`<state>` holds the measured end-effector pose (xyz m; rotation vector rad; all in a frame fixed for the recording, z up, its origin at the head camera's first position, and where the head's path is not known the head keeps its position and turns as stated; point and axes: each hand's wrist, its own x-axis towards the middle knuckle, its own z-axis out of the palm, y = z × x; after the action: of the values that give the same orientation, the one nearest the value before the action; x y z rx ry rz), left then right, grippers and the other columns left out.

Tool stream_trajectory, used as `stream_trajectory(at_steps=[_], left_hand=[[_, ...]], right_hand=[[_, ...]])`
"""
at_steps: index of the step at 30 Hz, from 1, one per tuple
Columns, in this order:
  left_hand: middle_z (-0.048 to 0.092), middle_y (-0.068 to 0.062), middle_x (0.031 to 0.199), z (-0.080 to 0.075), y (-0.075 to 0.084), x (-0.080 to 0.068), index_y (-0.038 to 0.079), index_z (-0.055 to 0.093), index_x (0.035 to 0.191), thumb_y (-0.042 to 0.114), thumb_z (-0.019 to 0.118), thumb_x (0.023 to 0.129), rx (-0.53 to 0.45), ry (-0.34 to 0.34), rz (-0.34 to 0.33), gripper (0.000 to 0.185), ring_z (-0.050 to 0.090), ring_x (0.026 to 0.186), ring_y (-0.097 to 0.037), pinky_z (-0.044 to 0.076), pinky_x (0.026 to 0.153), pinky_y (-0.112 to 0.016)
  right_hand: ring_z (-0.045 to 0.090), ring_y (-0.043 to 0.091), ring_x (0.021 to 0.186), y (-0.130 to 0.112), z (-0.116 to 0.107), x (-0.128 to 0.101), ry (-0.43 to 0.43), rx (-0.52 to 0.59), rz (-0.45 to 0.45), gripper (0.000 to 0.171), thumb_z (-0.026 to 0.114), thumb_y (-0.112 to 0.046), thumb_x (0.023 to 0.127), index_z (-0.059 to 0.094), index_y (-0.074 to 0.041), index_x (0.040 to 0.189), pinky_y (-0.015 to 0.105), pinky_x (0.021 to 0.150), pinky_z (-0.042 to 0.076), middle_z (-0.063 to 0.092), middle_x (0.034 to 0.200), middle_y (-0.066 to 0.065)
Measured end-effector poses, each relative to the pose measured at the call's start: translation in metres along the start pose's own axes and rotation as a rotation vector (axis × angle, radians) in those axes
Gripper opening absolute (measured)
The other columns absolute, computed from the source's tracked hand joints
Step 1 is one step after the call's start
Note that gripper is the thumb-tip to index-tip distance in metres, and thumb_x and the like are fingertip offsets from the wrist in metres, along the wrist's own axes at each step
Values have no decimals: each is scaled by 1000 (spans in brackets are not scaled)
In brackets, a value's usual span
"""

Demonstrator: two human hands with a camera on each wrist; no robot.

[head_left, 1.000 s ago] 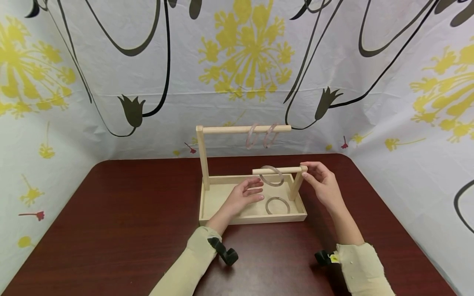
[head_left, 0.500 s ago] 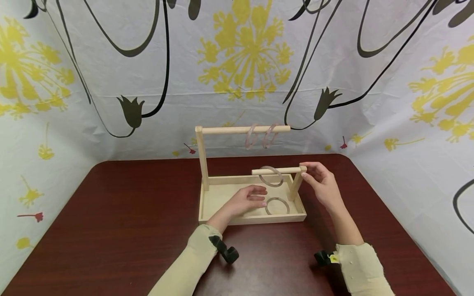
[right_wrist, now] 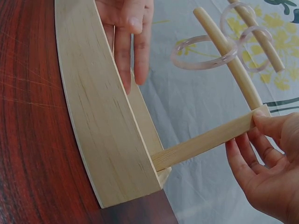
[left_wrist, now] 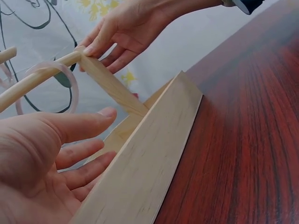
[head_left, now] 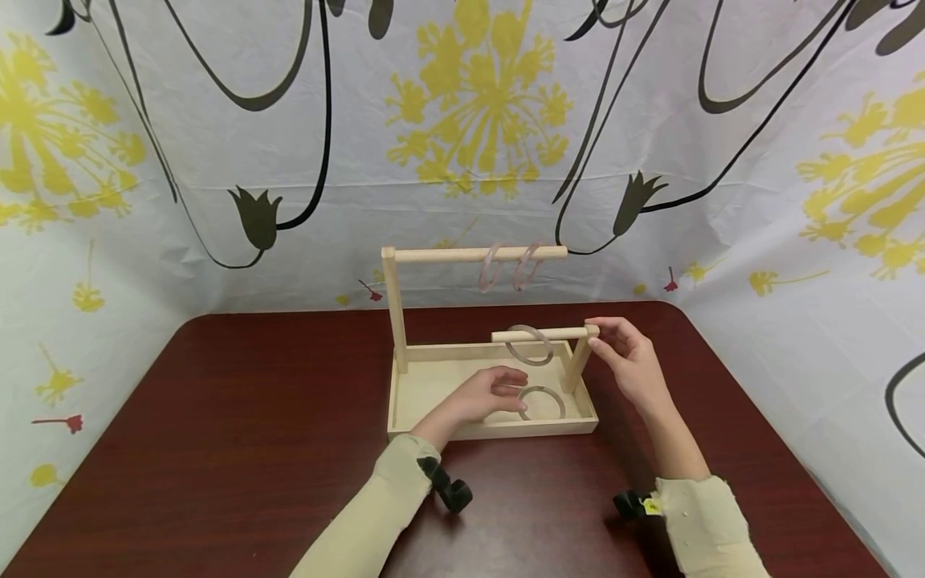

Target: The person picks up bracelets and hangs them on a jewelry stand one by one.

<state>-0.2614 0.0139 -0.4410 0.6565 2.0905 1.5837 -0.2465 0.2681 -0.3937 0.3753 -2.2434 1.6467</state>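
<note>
My left hand (head_left: pixel 480 395) reaches into a shallow wooden tray (head_left: pixel 491 431), fingers relaxed and thumb apart. Its fingertips are at the left edge of a greyish bangle (head_left: pixel 543 389) lying in the tray; whether they touch it I cannot tell. In the left wrist view that hand (left_wrist: pixel 42 154) holds nothing. My right hand (head_left: pixel 630 361) pinches the top of the short post (head_left: pixel 578 363) of the wooden stand, thumb in front, as the right wrist view shows. Another greyish bangle (head_left: pixel 535 362) hangs on the lower bar (head_left: pixel 564 332).
Behind, a higher bar (head_left: pixel 441 254) on a tall post (head_left: pixel 395 313) carries two pinkish bangles (head_left: pixel 482 281). The stand is on a dark red wooden table (head_left: pixel 253 417). A patterned cloth (head_left: pixel 325 160) rises behind the table and at both sides.
My left hand has moved down and to the right, from below the hanging bangle to the bangle in the tray. The right hand stays at the short post.
</note>
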Motion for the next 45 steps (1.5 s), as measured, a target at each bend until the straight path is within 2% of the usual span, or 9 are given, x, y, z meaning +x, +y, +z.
stream_trajectory(at_steps=[6,10,15,19,23,28,31,37,45], left_hand=[[59,-20,139,6,0,4,-5,56,135,6,73,88,62,13,-11,51,58,129,-35,51,104,-38],[61,-17,138,9,0,6,-2,57,135,7,77,86,146,32,-16,53,59,128,-32,50,105,-39],[65,-14,133,13,-2,10,1,60,134,8,79,84,298,42,-5,54,62,124,-27,54,99,-30],[68,-11,127,15,0,15,3,62,132,9,81,83,489,26,31,53,66,116,-23,54,91,-22],[70,-6,125,17,2,20,7,64,131,13,80,84,672,-1,81,50,66,114,-17,51,93,-20],[72,1,121,18,2,25,13,68,127,14,80,85,780,-31,141,44,66,104,-11,49,89,-18],[72,3,120,19,2,27,15,69,126,15,80,85,813,-41,173,42,65,97,-9,49,85,-18],[70,6,125,20,2,28,19,69,127,18,80,85,837,-30,156,43,65,106,-11,49,96,-20],[72,4,119,16,-3,23,17,69,124,21,82,83,753,25,120,43,67,109,-11,52,93,-21]], right_hand=[[61,-5,94,0,0,0,-1,-14,4,30,60,-2,97,57,11,124,8,81,50,65,103,-23],[61,-5,95,1,0,-1,0,-19,1,30,61,-2,97,57,10,124,9,81,50,64,103,-23],[61,-5,95,2,0,-1,-3,6,-5,30,61,-2,97,56,12,124,9,81,50,66,104,-21],[62,-4,95,2,0,-1,-2,19,-8,30,61,-1,97,56,13,124,9,81,50,67,104,-20],[62,-4,95,3,0,-1,-1,37,-2,31,61,-1,97,56,13,124,9,82,50,67,105,-20],[62,-4,95,3,-1,-1,-6,38,6,31,60,-1,97,56,12,125,9,82,51,67,104,-20],[62,-4,96,4,-1,0,-6,37,2,31,60,-1,97,55,12,125,9,83,51,67,105,-20],[62,-4,96,3,0,1,-9,43,0,31,60,-1,97,55,12,125,9,83,51,67,105,-20],[61,-4,94,3,-1,0,-5,27,-1,30,60,0,97,56,12,125,9,82,51,66,103,-20]])
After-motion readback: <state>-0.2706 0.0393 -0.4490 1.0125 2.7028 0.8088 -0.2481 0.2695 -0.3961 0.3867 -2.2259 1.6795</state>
